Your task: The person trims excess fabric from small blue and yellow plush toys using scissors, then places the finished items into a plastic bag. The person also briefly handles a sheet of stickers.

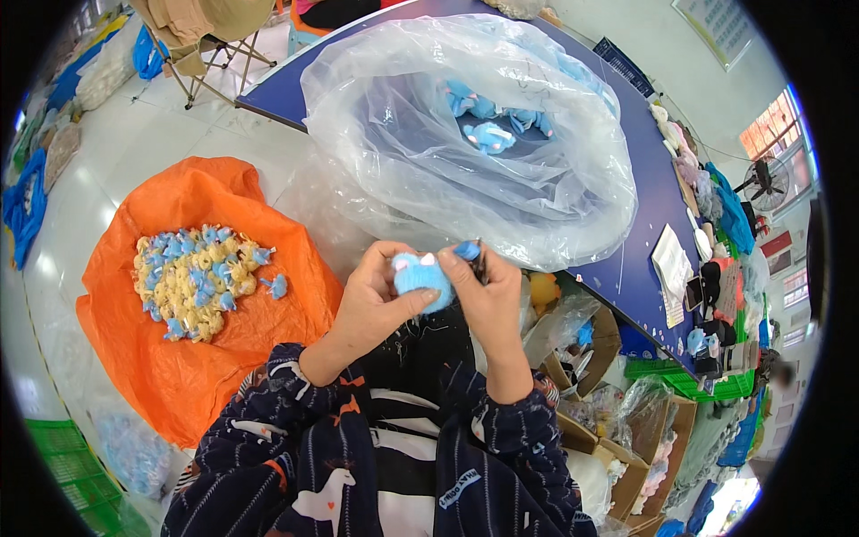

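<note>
In front of my body, my left hand point(376, 288) is closed around a small light-blue plush toy point(420, 279) with pale pink ears, the thumb lying across its front. My right hand point(488, 291) is pinched beside the toy's upper right. Between its fingers sits a small tool with a blue part point(467, 251) and a dark part; its exact kind is hard to make out. Just beyond both hands, a large clear plastic bag point(358, 116) lies open on the blue table, with several blue plush toys point(489, 137) inside.
On the left, an orange sack point(224, 376) bears a heap of yellow and blue small plush pieces point(201, 277). The blue table point(617, 291) runs to the right, holding a white paper point(671, 268). Cardboard boxes point(608, 345) stand below it, near a green crate point(725, 387). A folding chair point(192, 67) is far left.
</note>
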`<act>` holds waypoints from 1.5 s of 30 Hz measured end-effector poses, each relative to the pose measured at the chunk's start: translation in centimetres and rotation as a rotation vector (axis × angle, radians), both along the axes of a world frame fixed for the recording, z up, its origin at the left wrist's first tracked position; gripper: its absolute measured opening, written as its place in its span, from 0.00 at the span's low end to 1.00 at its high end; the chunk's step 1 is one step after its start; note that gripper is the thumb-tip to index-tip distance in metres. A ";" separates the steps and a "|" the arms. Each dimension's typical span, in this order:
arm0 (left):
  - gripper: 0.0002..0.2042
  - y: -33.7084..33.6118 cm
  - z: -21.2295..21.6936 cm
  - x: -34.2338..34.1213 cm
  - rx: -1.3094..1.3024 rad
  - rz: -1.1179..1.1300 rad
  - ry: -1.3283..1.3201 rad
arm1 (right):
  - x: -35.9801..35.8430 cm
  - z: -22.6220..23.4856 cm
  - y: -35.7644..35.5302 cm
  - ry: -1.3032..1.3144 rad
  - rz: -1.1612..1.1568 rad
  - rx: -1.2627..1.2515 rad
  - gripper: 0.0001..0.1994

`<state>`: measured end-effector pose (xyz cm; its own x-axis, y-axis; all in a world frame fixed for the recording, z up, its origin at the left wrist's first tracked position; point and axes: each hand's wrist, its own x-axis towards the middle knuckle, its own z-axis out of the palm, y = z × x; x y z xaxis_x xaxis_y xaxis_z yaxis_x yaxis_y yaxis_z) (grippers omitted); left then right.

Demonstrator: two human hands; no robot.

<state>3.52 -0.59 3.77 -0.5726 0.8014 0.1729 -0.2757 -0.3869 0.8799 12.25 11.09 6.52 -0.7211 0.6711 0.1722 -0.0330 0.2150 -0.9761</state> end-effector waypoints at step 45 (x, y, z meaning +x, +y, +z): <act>0.19 3.5 -0.9 -2.9 0.172 -0.030 -0.284 | 0.2 2.0 2.6 -0.196 0.066 0.100 0.13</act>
<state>0.63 2.88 2.84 -0.5936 0.7917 0.1443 -0.5141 -0.5111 0.6889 12.41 13.68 8.55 -0.7890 0.6081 0.0874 0.1382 0.3142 -0.9392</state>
